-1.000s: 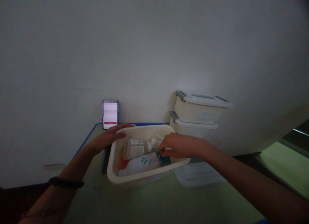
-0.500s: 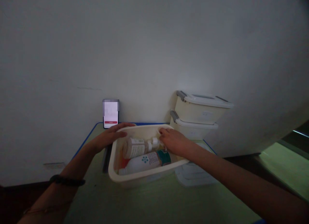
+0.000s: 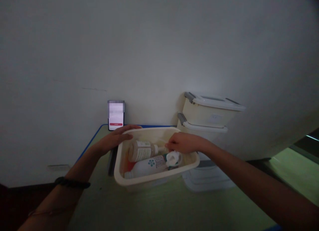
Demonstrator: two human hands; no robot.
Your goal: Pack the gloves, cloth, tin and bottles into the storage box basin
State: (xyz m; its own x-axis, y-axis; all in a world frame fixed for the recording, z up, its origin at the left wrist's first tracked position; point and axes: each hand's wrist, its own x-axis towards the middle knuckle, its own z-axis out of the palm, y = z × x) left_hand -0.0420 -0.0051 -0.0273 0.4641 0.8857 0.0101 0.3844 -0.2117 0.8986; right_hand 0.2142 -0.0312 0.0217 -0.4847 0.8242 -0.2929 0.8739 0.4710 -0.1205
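Note:
A cream plastic bin (image 3: 139, 183) stands on a green table (image 3: 149, 211). Inside it lie a tan pump bottle (image 3: 141, 150) and a white bottle with a teal print (image 3: 147, 166), with something orange under them. A white round object (image 3: 173, 158) rests at the white bottle's right end. My left hand (image 3: 116, 138) grips the bin's far left rim, thumb inside. My right hand (image 3: 184, 142) reaches into the bin from the right, its fingers pinched together at the pump bottle's nozzle.
A lit phone (image 3: 116, 115) leans against the wall behind the bin. Two lidded cream boxes (image 3: 209, 115) are stacked at the right, with flat clear containers (image 3: 209, 183) in front of them. The table has a blue edge (image 3: 91, 139) at left.
My right hand moved from the teal cap to the bin's far wall, then settled at the pump nozzle. A white round object now covers the teal cap. The left hand stayed on the rim.

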